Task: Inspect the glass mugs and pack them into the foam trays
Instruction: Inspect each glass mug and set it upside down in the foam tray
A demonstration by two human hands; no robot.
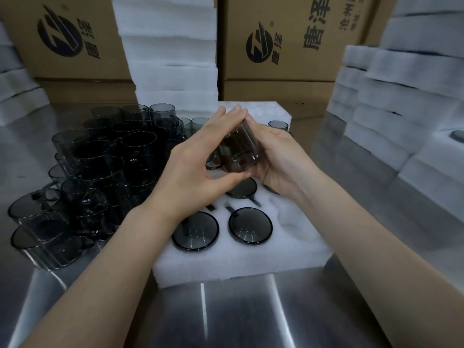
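A smoky grey glass mug is held tilted above the white foam tray, its open mouth turned toward me. My left hand wraps over its left side, fingers on top and thumb under the rim. My right hand cups it from the right. Three mugs sit in tray pockets below: two at the front and one partly hidden under my hands. A pocket at the tray's right holds nothing.
Several loose grey mugs crowd the steel table on the left. More mugs stand behind my hands. Stacks of foam trays rise at the centre back and on the right. Cardboard boxes line the back.
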